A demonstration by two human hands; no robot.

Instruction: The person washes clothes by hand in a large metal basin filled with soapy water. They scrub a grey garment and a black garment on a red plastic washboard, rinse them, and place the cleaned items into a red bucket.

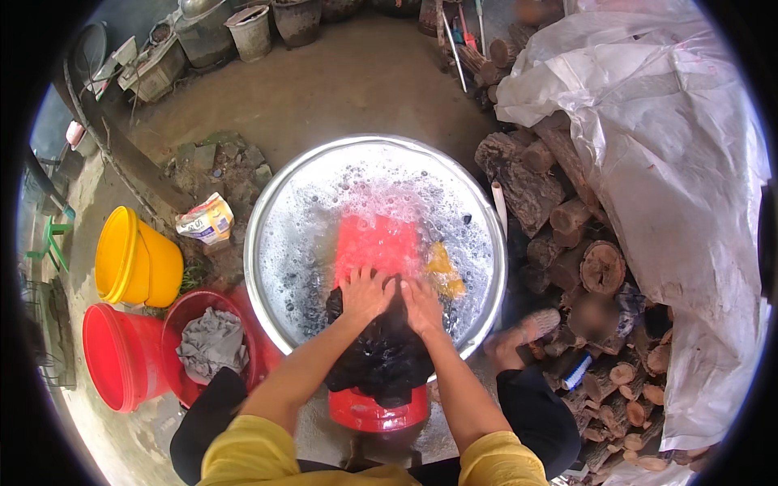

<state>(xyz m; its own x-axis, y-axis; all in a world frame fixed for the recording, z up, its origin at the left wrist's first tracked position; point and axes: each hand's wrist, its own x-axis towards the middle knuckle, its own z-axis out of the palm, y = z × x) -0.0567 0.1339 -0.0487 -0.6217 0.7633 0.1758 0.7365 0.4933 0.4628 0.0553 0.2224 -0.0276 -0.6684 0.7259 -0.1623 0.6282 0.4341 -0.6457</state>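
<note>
A large metal basin (254, 261) of sudsy water stands before me. Inside it leans a red washboard (377, 243), its ribbed upper part in the foam and its lower end over the near rim. Wet black cloth (383, 346) is draped over the board and hangs past the rim. My left hand (366, 294) grips the cloth's upper edge from above, its fingers spread. Close beside it, my right hand (421, 305) holds the same edge, with some of its fingers hidden. Some yellow cloth (447, 270) floats to the right of the board.
At left, a yellow bucket (164, 267) and a red bucket (143, 358) lie tipped. A dark red bucket (176, 304) holds grey cloth (213, 346). A printed pouch (206, 220) lies behind. Stacked logs (571, 267), a scrub brush (577, 370) and plastic sheeting (674, 158) are at right.
</note>
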